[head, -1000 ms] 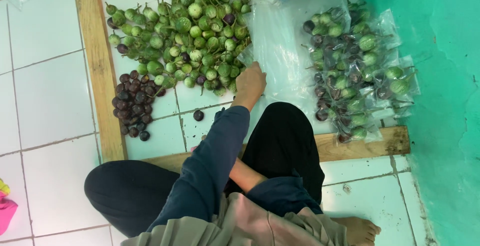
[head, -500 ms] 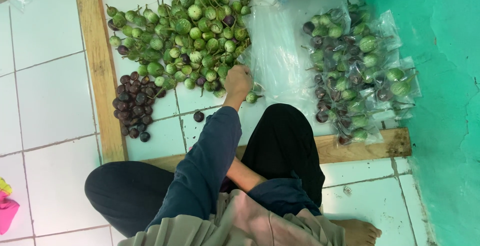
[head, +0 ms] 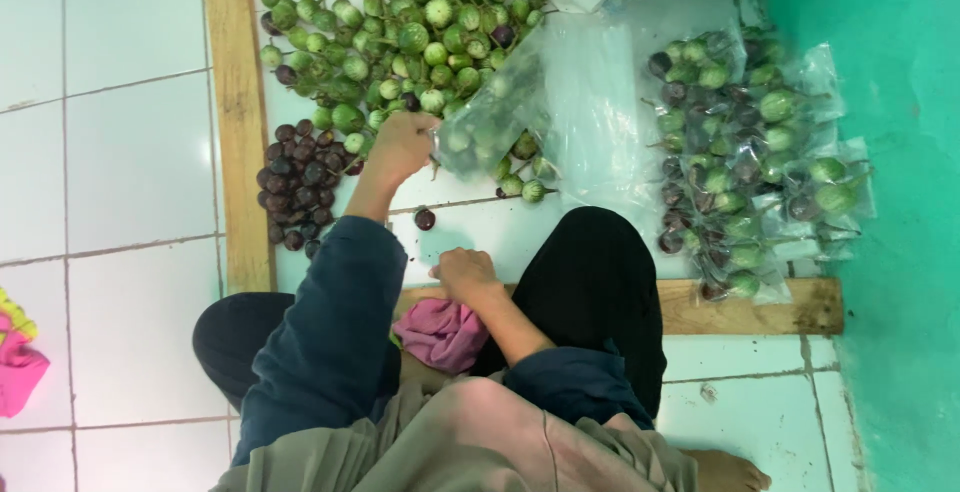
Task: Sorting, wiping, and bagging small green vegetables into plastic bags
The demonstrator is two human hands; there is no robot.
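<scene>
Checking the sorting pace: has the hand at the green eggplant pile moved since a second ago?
Yes. The left hand shifted left, away from the filled bags, toward the purple eggplant pile.

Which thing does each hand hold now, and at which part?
The left hand grips a clear plastic bag of small green eggplants at its edge. The right hand rests closed above a pink cloth; whether it holds anything cannot be told.

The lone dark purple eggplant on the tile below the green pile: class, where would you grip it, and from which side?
Pinch the lone purple eggplant across its round body, from above. It lies apart on bare white tile, clear all round.
</scene>
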